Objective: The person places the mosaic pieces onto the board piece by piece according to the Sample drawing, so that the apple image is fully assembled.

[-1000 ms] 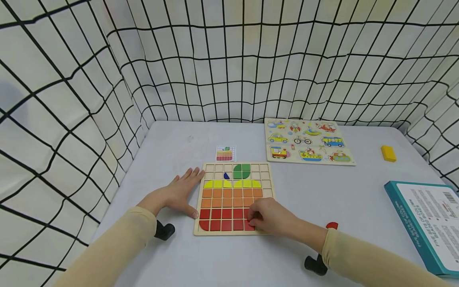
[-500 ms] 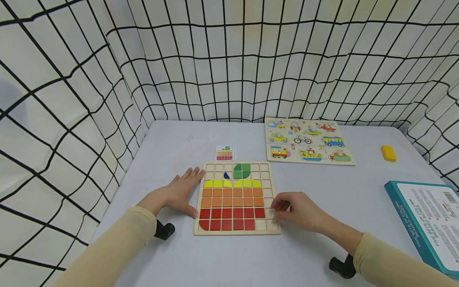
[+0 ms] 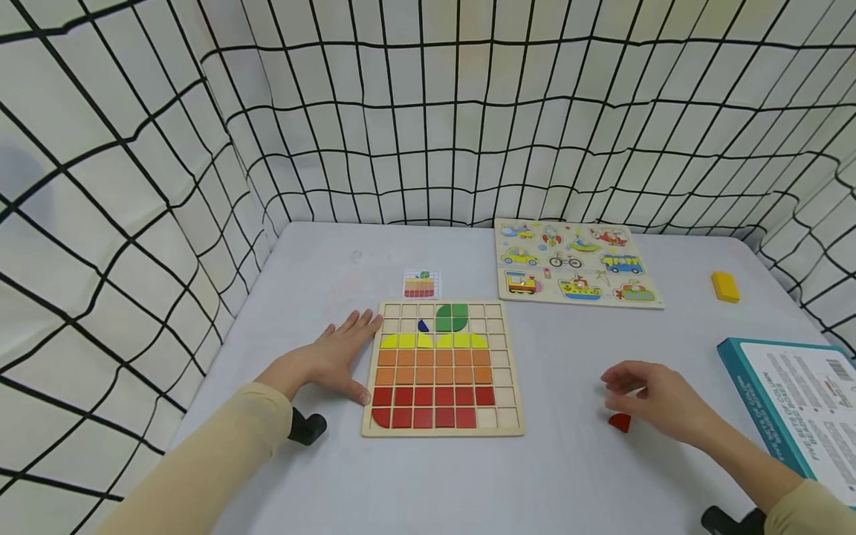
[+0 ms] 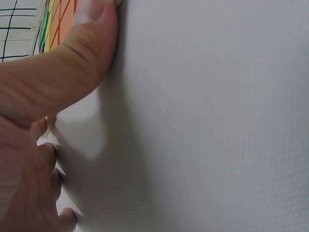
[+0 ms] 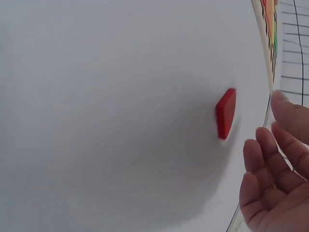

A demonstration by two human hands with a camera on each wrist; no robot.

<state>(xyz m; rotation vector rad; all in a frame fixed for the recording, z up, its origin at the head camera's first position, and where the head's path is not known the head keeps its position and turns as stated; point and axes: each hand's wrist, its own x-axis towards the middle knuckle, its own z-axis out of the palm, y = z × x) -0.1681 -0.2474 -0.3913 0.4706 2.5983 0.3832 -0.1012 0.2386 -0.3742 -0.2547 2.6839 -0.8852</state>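
Observation:
A wooden grid board (image 3: 506,379) lies on the table, with rows of red, orange and yellow tiles, two-cell-wide green rounded tiles (image 3: 451,318) and a small blue tile (image 3: 423,325). My left hand (image 3: 331,362) is spread flat at its left edge, thumb and fingertips touching the frame. To the right of the board a red tile with one curved side (image 3: 620,423) lies on the white cloth. Right over this tile hovers my right hand (image 3: 658,397), fingers loosely bent, nothing between them. The right wrist view shows the red tile (image 5: 225,115) apart from the fingertips.
A small pattern card (image 3: 421,284) lies behind the board. Further back right is a vehicle picture puzzle (image 3: 578,264). A yellow block (image 3: 725,287) and a teal-edged box (image 3: 796,416) are at the right. Black netting (image 3: 455,134) encloses the table.
My right hand has left the lower right of the grid board and moved right, over to the loose red tile. The left hand has stayed in place.

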